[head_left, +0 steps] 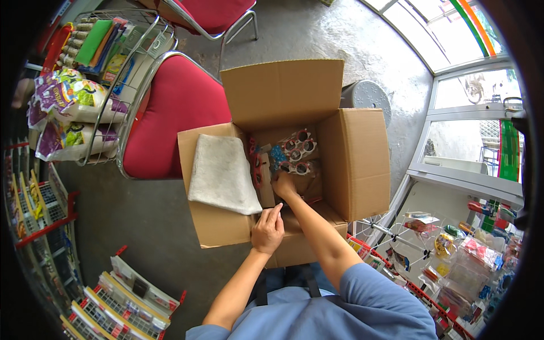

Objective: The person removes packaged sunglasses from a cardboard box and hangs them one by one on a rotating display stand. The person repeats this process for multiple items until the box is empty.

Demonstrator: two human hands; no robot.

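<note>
Several pairs of sunglasses (294, 154) are lying inside our open cardboard box (367, 164). We are holding our right hand (284, 186) beside them and our left hand (267, 230) at the near edge, close to a folded whitish cloth (223, 173); we are unable to tell whether either hand is gripping anything.

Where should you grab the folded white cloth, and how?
Probably pinch its lower right corner, coming from the near side: the cloth lies flat on the box's left flap, and that corner points toward the left hand.
</note>
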